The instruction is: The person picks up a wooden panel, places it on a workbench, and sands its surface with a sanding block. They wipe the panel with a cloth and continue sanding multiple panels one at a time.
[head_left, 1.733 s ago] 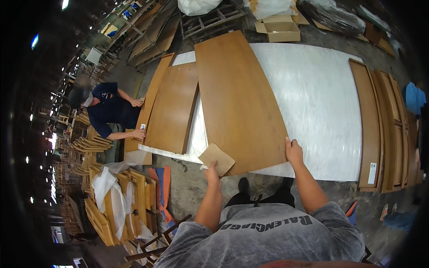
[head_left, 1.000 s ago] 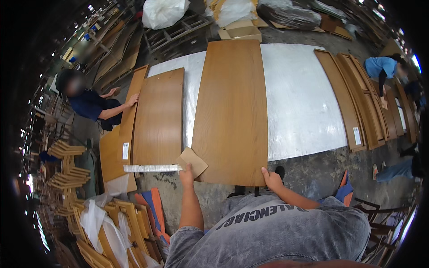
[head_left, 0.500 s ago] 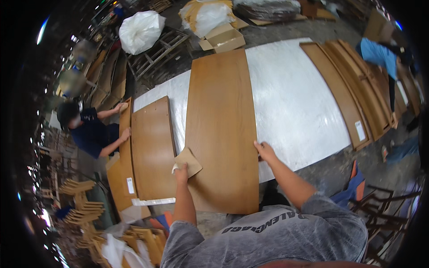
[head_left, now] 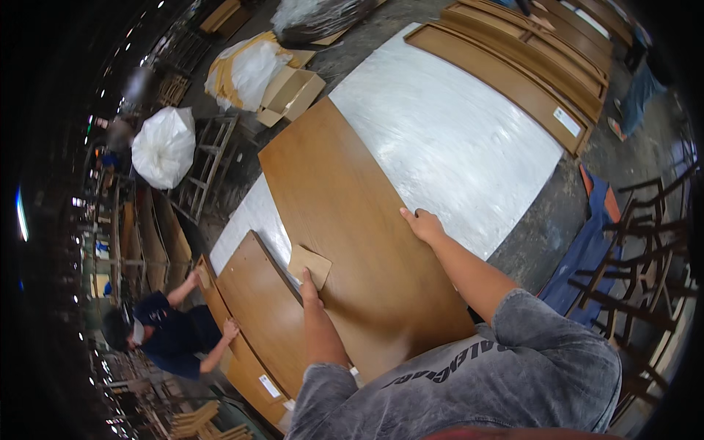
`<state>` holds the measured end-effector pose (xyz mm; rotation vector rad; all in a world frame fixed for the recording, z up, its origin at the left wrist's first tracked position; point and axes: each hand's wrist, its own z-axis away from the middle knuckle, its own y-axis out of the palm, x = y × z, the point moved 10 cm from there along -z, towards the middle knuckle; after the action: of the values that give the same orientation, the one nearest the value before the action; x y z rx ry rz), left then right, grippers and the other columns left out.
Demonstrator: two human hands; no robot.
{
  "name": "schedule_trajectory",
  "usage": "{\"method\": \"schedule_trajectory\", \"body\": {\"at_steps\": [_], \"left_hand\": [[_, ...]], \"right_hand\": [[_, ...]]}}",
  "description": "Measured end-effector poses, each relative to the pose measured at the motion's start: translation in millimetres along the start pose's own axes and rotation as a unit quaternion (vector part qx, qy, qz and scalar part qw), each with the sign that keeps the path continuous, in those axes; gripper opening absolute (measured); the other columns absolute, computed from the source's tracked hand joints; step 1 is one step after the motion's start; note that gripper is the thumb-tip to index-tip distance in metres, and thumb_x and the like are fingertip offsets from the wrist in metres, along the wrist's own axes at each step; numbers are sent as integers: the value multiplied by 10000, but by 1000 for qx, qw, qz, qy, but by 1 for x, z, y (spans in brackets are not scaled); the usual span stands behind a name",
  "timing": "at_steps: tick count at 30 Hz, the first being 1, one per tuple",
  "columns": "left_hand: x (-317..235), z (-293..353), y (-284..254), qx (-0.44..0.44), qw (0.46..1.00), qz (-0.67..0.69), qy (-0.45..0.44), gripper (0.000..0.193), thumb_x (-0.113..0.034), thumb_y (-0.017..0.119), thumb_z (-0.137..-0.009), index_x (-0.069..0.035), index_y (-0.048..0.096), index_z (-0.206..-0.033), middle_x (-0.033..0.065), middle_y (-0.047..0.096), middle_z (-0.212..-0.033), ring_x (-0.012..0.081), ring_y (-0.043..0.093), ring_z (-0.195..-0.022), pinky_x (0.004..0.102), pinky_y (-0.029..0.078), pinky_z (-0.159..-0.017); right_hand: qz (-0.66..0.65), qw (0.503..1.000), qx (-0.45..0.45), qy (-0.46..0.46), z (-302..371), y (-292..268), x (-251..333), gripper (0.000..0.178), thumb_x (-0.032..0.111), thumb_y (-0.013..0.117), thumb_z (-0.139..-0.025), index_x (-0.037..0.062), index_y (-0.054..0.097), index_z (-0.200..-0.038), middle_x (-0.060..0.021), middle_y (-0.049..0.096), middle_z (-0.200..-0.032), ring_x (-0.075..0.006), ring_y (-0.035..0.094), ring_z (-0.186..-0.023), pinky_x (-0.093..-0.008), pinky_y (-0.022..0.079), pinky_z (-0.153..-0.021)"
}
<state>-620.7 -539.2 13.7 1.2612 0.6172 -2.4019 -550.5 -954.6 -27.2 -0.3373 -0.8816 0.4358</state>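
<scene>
A long brown wooden panel (head_left: 345, 198) lies across a white-covered table, its near end reaching close to my body. My left hand (head_left: 309, 287) holds a folded tan sheet, seemingly sandpaper (head_left: 311, 264), with the thumb on top, at the panel's left edge. My right hand (head_left: 424, 225) grips the panel's right edge, thumb above; the other fingers are partly hidden. Left of the panel lies another wooden panel (head_left: 260, 301) with a dark edge. Beside that, a co-worker's hands (head_left: 232, 328) rest on a narrow wooden piece (head_left: 213, 297).
The white table surface (head_left: 447, 125) shows right of the panel. Several framed wooden pieces (head_left: 506, 73) lie at its far right. An open cardboard box (head_left: 292, 94) and a white plastic bag (head_left: 164, 147) stand beyond. Dark wooden frames (head_left: 638, 257) are stacked at the right.
My view has turned, so the table and panel now slant up to the left. Both hands remain at the panel's edges, the left still with the tan sheet.
</scene>
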Motion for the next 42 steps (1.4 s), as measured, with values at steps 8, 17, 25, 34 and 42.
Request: {"method": "schedule_trajectory", "body": {"at_steps": [8, 17, 25, 34, 42], "left_hand": [[-37, 31, 12, -83, 987, -109, 79, 740, -478, 608, -1016, 174, 528, -1355, 252, 644, -1333, 321, 652, -1190, 407, 502, -1013], [-55, 63, 107, -88, 987, -72, 116, 625, -399, 602, -1039, 145, 548, -1342, 222, 671, -1263, 299, 682, -1089, 399, 532, -935], [-35, 110, 283, -67, 993, 24, 97, 632, -375, 602, -1022, 169, 528, -1336, 243, 659, -1290, 324, 665, -1149, 396, 513, -990], [-30, 99, 403, -93, 994, -10, 49, 636, -395, 622, -1002, 185, 595, -1262, 288, 674, -1270, 362, 672, -1139, 424, 511, -979], [-54, 64, 426, -98, 993, 16, 56, 620, -395, 621, -994, 162, 610, -1264, 287, 675, -1276, 389, 667, -1152, 441, 512, -975]], "right_hand": [[-59, 998, 9, -29, -21, -22, -27, 834, 701, 324, -1026, 3, 650, -1348, -257, 663, -1323, -397, 623, -1248, -467, 466, -1065], [-146, 989, 24, 4, -56, -110, -58, 784, 662, 347, -1042, 18, 622, -1394, -242, 624, -1396, -391, 579, -1307, -465, 433, -1104], [-14, 999, 8, -37, -128, -277, -92, 802, 666, 326, -1044, 1, 658, -1345, -259, 643, -1359, -402, 594, -1287, -458, 431, -1106], [44, 996, -50, -64, -201, -401, -96, 815, 672, 353, -1035, -36, 663, -1295, -279, 653, -1325, -423, 604, -1266, -456, 446, -1085], [187, 979, -77, -32, -139, -423, -145, 1065, 856, 335, -920, -109, 650, -1239, -376, 650, -1230, -461, 636, -1205, -486, 469, -1058]]}}
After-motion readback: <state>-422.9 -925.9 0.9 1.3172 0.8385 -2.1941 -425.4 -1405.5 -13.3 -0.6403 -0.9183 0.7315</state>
